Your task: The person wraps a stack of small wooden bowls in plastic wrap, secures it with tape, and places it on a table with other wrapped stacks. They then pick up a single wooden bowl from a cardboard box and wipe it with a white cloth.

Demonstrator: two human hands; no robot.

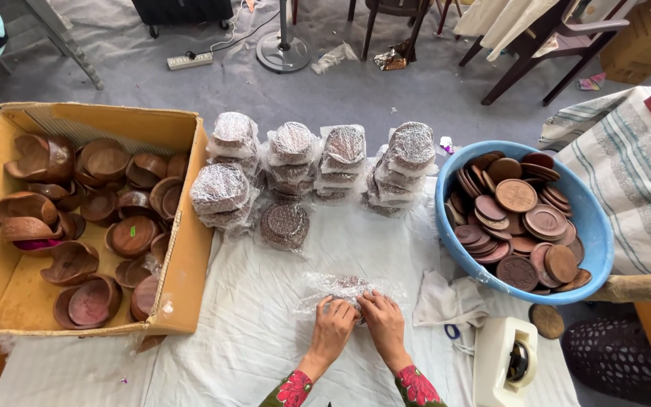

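1. A white sheet [265, 332] is covering the work surface, wrinkling across it.
2. A cardboard box [182, 264] of wooden bowls is sitting at the left.
3. Wrapped stacks [318, 162] of discs are lining the far edge.
4. A blue basin [593, 226] of wooden discs is resting at the right.
5. A wrapped bundle [344, 288] is lying near the front, a cloth [446, 301], a tape dispenser [502, 362] and a loose disc [547, 321] lying to its right.
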